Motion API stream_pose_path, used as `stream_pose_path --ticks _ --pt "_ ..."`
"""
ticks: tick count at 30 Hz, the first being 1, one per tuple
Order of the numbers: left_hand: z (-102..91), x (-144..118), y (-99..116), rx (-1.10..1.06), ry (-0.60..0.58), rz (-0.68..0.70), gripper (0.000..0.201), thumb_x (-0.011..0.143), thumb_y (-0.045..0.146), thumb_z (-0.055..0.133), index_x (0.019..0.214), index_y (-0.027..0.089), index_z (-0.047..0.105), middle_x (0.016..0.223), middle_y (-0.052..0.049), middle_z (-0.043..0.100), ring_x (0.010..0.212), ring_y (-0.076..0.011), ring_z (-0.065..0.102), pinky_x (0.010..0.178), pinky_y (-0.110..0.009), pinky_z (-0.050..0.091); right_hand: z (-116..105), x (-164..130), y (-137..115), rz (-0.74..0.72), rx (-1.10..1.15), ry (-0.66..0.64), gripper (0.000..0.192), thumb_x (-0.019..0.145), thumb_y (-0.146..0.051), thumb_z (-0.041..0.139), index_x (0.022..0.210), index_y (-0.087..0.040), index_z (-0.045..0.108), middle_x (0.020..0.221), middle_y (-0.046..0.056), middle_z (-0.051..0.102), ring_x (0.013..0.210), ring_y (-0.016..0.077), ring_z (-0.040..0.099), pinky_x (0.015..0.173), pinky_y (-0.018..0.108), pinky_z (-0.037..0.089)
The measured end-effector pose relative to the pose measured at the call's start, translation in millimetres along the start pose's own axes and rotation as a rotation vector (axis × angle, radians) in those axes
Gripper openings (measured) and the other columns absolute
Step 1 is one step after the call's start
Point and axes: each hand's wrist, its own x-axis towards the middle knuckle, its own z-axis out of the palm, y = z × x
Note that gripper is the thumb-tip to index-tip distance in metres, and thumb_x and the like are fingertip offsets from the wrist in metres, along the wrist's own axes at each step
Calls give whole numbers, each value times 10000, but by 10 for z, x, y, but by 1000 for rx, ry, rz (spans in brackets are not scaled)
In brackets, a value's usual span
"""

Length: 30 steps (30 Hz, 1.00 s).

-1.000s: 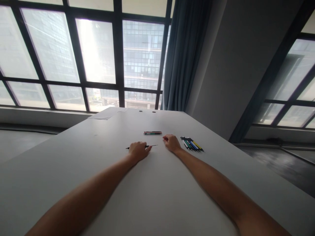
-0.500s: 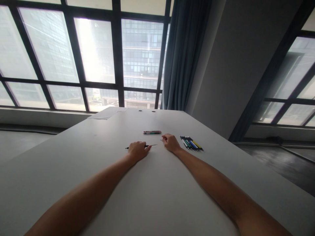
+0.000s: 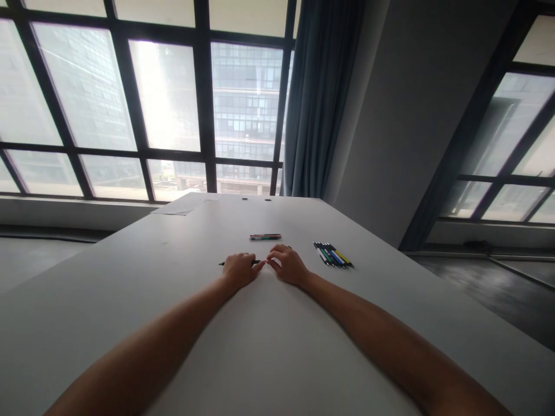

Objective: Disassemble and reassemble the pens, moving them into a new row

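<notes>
My left hand is closed round a slim black pen, which lies crosswise in it. The pen's dark end pokes out on the left, and its thin front end points toward my other hand. My right hand is pinched at that thin end, its fingertips almost meeting my left thumb. What the right fingertips hold is hidden and too small to name. Just beyond the hands lie a few pens side by side, reddish and dark green. A slanted row of several pens with white, green, blue and yellow barrels rests to the right.
Both forearms rest over a long white table. Papers lie at its far left corner, and two dark round spots show near the far edge. Behind stand tall windows, a blue curtain and a grey pillar.
My right hand has moved left to the pen's thin end, so the hands now nearly touch. The small pale thing seen at its fingertips is now hidden. My left hand keeps the pen.
</notes>
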Motion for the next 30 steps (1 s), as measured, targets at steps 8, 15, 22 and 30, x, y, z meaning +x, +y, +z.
stream_pose_path --ticks 8,15,22,30 --pt "81 18 -45 2 -7 -142 528 899 591 300 973 180 623 943 -110 701 853 -253 656 732 -336 448 -50 -21 157 297 -169 -35 57 789 -124 609 764 -174 618 940 56 598 892 185 542 809 299 404" --pt "87 28 -26 38 -4 -180 398 918 422 290 1003 155 574 951 -118 698 847 -263 665 703 -343 466 -90 -58 311 444 -250 -35 70 763 -187 592 710 -165 631 953 73 585 889 195 528 800 300 387" --pt "53 35 6 15 -50 -163 306 893 297 323 1028 161 562 1038 -123 678 933 -242 645 756 -334 471 17 -2 262 428 -270 -87 127 788 -246 596 712 -173 666 968 72 595 907 198 525 796 304 382" --pt "83 34 -29 17 -37 -145 306 899 308 322 1022 177 570 1042 -106 679 942 -233 640 771 -332 469 11 -19 385 426 -267 -93 177 829 -233 556 899 -196 715 1034 68 609 979 198 520 850 309 360"
